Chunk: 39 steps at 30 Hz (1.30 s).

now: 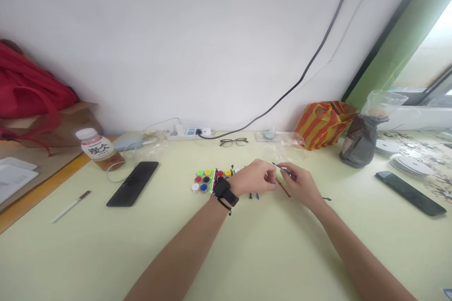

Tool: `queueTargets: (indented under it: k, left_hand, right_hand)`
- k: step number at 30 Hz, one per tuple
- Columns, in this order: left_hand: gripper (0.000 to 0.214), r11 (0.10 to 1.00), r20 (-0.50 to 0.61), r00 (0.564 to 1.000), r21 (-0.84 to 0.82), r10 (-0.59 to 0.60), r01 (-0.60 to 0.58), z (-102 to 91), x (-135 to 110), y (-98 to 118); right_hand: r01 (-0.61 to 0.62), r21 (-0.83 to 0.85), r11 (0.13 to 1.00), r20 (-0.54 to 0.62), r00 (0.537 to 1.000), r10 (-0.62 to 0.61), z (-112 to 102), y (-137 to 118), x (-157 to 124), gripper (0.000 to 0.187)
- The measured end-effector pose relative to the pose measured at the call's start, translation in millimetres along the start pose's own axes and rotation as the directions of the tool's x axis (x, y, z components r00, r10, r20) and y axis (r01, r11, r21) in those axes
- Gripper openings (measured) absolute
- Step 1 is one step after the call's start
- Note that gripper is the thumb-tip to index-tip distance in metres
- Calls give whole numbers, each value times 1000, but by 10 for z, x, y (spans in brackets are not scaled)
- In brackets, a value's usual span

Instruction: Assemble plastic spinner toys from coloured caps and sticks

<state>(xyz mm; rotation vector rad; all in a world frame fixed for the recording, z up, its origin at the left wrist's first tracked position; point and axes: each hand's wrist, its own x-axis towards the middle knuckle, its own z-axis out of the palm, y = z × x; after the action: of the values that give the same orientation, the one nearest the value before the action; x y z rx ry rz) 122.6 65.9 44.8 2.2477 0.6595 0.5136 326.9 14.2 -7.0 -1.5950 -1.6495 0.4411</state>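
Observation:
My left hand [256,176], with a black watch on the wrist, is curled shut near the middle of the pale green table [226,244]; what its fingers pinch is too small to name. My right hand [300,184] meets it from the right and pinches a thin blue stick [278,166]. A red stick [283,188] lies just under the right hand. To the left of the left hand sit several small round colored pieces [203,179] and a bundle of colored sticks [213,179]. Tiny dark and blue bits [254,195] lie below the left hand.
A black phone [133,182], a white pen [70,206] and a bottle [99,149] lie at the left. Glasses [233,141] and a power strip [189,132] sit by the wall. A striped bag [323,123], a dark bag [360,141], white discs [411,164] and another black device [409,193] are at the right.

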Motion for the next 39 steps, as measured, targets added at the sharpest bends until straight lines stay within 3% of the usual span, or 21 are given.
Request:
queueTargets:
  k: [4, 9, 12, 15, 18, 21, 24, 30, 34, 39]
  left_hand:
    - [9, 994, 114, 993, 112, -11, -2, 50, 9, -76]
    - [7, 971, 98, 993, 235, -62, 37, 10, 11, -203]
    - [10, 966, 66, 997, 259, -33, 14, -43, -5, -255]
    - [24, 956, 24, 1000, 292, 4, -11, -87, -29, -275]
    - [30, 944, 4, 999, 327, -35, 32, -103, -48, -289]
    - [25, 945, 14, 998, 323, -67, 59, -87, -49, -316]
    - [23, 945, 0, 998, 322, -58, 55, -60, -40, -347]
    - [27, 937, 1, 999, 345, -53, 49, -60, -38, -348]
    - [39, 937, 35, 999, 348, -29, 15, -59, -48, -319]
    - [34, 929, 85, 996, 369, -32, -2, -28, -54, -298]
  right_hand:
    - [8, -150, 989, 56, 998, 0, 15, 109, -2, 33]
    - [86, -198, 976, 40, 996, -79, -64, 138, 47, 29]
    - [103, -222, 970, 61, 994, -92, -293, 204, 114, 26]
    - [95, -254, 962, 193, 980, -45, -623, 316, 139, 25]
    - [80, -260, 962, 373, 927, 24, -914, 419, 105, 27]
    - [48, -269, 962, 465, 881, 86, -1054, 459, 62, 29]
    - [41, -278, 960, 509, 854, 111, -1032, 435, 50, 32]
    - [-11, -262, 965, 531, 833, 154, -794, 375, 78, 29]
    - [-55, -224, 973, 468, 870, 157, -719, 376, 97, 25]
    - [-81, -246, 966, 314, 936, 158, -706, 387, 143, 23]
